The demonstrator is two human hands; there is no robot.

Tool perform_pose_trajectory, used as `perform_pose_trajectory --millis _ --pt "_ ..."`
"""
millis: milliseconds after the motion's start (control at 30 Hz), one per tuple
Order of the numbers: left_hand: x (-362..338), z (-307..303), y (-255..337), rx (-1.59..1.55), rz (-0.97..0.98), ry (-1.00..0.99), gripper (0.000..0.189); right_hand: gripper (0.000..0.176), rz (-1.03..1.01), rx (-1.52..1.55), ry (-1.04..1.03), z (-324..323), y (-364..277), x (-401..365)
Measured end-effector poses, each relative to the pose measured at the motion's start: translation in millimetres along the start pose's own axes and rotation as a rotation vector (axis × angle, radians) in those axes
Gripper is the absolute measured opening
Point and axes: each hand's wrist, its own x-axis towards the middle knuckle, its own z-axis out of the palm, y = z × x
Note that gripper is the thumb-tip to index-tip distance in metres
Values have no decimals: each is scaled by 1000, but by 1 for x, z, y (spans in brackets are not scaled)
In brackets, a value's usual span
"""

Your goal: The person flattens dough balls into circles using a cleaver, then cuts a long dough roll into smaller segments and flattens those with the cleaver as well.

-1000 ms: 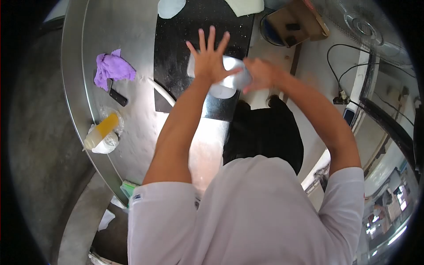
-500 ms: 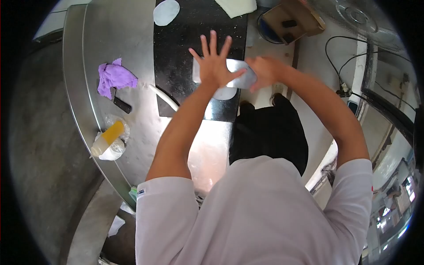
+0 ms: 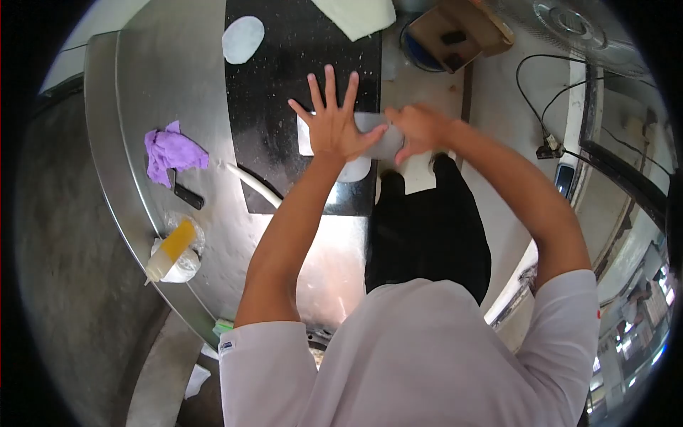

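A broad, shiny metal cleaver [image 3: 386, 144] lies flat over the black board [image 3: 270, 92]. My right hand [image 3: 422, 129] is closed at its right end, around the handle, which the fingers hide. Spread wide, my left hand [image 3: 333, 132] rests with its palm on top of the blade. From under the blade's near side peeks a thin whitish dough round [image 3: 356, 171]. Another flat dough round [image 3: 243, 40] sits at the board's far left. A white dough rope [image 3: 256, 186] crosses the board's left edge, near my left forearm.
On the steel counter [image 3: 192, 85] at left are a purple cloth [image 3: 176, 148], a black-handled knife [image 3: 188, 197] and a bottle of yellow liquid [image 3: 175, 243] on plastic wrap. A pale folded cloth [image 3: 359, 16] lies at the far end. A cardboard box [image 3: 434, 32] and fan [image 3: 562, 25] stand right.
The whole view has shifted, so the board and counter sit slightly lower and further left. Both hands stay on the cleaver, whose blade now looks turned a little differently.
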Motion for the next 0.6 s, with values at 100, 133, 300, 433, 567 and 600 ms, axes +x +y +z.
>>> perform_pose_trajectory --millis 100,133,300,433,567,600 --pt "15 -2 1 16 -119 148 113 90 -135 -91 141 -19 26 17" --pt "22 -4 -2 19 -122 154 113 91 -198 -174 175 -31 30 28" --pt "13 -2 -5 -9 -98 99 117 89 -172 -95 79 -18 15 12" --pt "21 9 -2 -5 -81 136 116 89 -311 -95 294 -3 41 17" --pt "43 -1 -20 -35 23 221 117 82 -135 -121 214 -38 21 24" --pt "47 -4 -24 -30 81 205 117 82 -124 -124 227 -29 18 16"
